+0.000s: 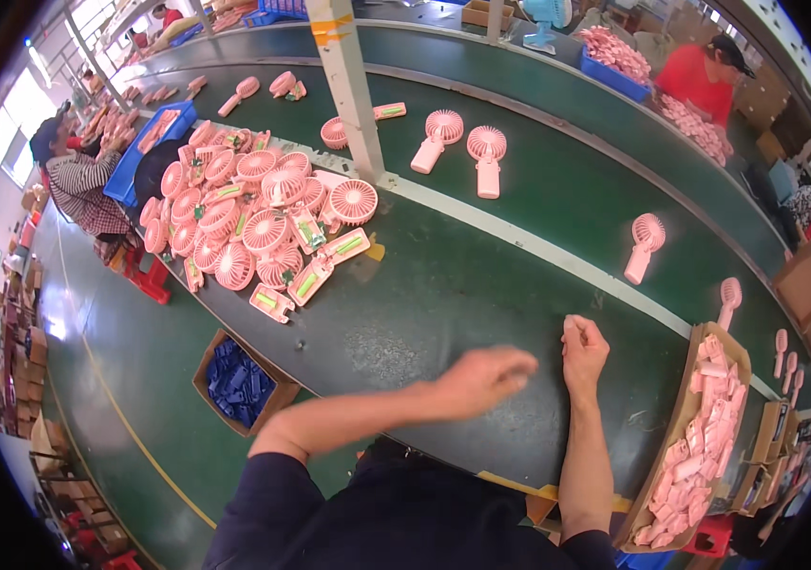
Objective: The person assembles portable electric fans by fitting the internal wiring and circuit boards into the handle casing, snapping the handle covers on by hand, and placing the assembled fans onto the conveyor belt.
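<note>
My left hand (489,380) is over the dark work table (424,285), its fingers curled and smeared by motion. Whether it holds anything does not show. To its right, my right hand (584,353) is closed, thumb and fingers pressed together above the table. What it grips, if anything, is too small or hidden. Off to the left lies a heap of pink handheld fan parts (263,204), with round grilles and opened handles showing green pieces inside. A box of pink plastic handle pieces (700,437) stands right of my right hand. Neither hand touches the heap or the box.
Beyond a pale rail (538,252) runs a green conveyor belt (557,171) carrying pink handheld fans (487,157). A white post (353,95) rises beside the heap. A carton of blue pieces (239,385) sits below left. Co-workers (87,180) sit along the line, another (705,81) across it.
</note>
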Demonstrator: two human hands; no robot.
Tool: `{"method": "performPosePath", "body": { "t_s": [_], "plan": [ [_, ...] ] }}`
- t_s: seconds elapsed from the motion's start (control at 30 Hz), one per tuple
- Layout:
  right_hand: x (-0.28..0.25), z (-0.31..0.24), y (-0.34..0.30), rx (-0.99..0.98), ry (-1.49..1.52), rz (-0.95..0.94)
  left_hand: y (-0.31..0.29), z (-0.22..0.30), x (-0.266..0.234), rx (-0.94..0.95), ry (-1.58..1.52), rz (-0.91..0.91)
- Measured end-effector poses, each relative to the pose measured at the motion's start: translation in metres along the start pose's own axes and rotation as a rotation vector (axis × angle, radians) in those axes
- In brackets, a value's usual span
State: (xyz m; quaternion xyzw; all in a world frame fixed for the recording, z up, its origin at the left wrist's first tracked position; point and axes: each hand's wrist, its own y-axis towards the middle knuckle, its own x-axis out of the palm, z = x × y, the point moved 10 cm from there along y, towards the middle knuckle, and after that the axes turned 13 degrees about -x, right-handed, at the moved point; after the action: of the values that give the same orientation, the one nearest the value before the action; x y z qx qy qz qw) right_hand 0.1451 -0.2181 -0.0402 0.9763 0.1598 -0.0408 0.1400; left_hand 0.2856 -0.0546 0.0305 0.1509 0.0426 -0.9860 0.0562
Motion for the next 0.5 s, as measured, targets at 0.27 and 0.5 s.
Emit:
{"method": "performPosePath", "body": {
  "t_s": [0.27, 0.5],
  "plan": [
    [0.006, 0.003, -0.003, 0.008, 0.04, -0.025, 0.155, -0.07, -0.235, -0.028, 0.718, 0.623],
    [-0.005, -0.005, -0.006, -0.082, -0.065, -0.025, 0.267, -0.147, -0.373, -0.294, 1.145, 0.865]
  ]
}}
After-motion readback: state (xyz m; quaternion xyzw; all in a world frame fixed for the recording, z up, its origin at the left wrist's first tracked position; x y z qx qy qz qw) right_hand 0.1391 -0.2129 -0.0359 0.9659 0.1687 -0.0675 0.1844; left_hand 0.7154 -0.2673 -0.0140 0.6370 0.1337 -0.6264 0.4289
